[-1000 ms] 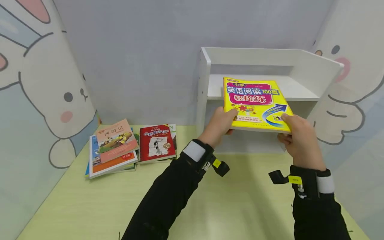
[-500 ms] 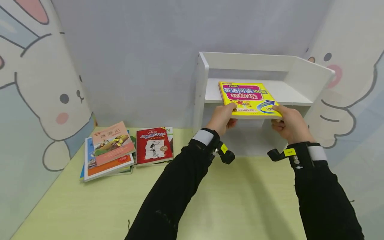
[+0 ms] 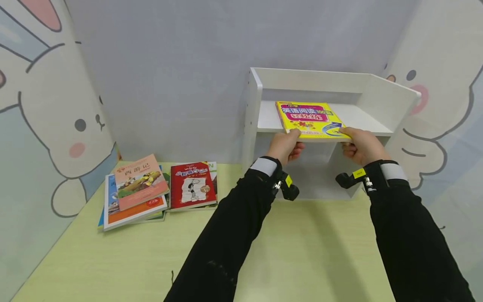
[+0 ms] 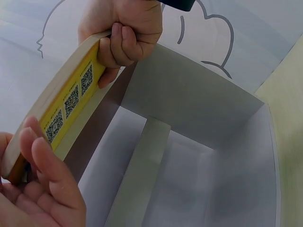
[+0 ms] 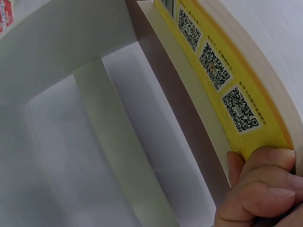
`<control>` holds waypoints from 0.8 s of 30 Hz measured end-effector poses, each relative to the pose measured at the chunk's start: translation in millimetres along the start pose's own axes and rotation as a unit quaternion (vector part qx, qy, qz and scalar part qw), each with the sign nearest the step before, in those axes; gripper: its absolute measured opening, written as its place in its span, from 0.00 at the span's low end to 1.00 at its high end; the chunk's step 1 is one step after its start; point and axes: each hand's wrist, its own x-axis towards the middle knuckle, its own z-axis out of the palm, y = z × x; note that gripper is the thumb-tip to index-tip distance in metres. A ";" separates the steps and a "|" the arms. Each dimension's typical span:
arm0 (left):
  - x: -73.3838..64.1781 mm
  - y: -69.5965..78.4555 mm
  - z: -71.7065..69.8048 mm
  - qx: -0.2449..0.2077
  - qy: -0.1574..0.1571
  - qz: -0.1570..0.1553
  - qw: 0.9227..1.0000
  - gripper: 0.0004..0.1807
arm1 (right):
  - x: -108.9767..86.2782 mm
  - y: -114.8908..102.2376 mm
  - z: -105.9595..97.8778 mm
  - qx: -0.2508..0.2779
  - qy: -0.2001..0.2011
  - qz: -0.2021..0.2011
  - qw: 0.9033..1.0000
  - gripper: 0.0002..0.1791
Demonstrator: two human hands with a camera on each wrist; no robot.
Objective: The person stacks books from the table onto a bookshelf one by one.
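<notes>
One yellow book (image 3: pixel 307 119): cover up in a two-handed pinch, its far part over the upper board (image 3: pixel 358 118), its near edge jutting past the board's front; whether it rests there cannot be told.
Left hand (image 3: pixel 284 147): narrow grip on the book's near left side — thumb on the cover, fingers curled beneath.
Right hand (image 3: pixel 364 147): likewise narrow on the near right corner, thumb above, fingers folded under.
Codes (image 5: pixel 215 66): black-and-white squares on the book's underside, between the two grips.
Shelf (image 3: pixel 254 105): white, its sides flanking the grip, its back rail beyond it, its lower bay opening below.
Crossbar (image 4: pixel 142 170): pale, inside that bay, lower than the grip.
Cuffs (image 3: pixel 265 166): black with white bands, just behind each hand, above black sleeves (image 3: pixel 226 235).
Red book (image 3: pixel 191 184): left of and below the grip, on top of another book (image 3: pixel 212 167).
Pink book (image 3: pixel 140 180): farther left, slanted across a blue-and-orange book (image 3: pixel 132 213).
Table (image 3: pixel 294 251): pale green, beneath the grip — bearing both piles.
Wall (image 3: pixel 166 84): grey, beyond the grip.
</notes>
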 end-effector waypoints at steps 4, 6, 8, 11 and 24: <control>6.2 2.9 1.6 0.011 0.012 -0.007 1.000 0.16 | 5.1 -2.3 0.0 -0.029 0.017 -0.005 0.999 0.28; 9.7 3.1 2.4 0.012 0.015 -0.007 1.000 0.17 | 7.8 -2.9 -0.3 -0.040 0.026 -0.006 0.999 0.26; 13.3 2.4 2.9 0.015 0.017 -0.006 1.000 0.19 | 10.7 -2.8 -0.5 -0.052 0.035 -0.006 0.998 0.26; 17.4 0.3 4.2 0.030 0.019 -0.005 0.999 0.21 | 14.3 -2.8 -0.3 -0.079 0.055 -0.005 0.995 0.28; 25.5 2.3 4.7 0.068 0.032 0.000 0.997 0.25 | 23.0 -7.2 3.9 -0.254 0.100 -0.036 0.961 0.34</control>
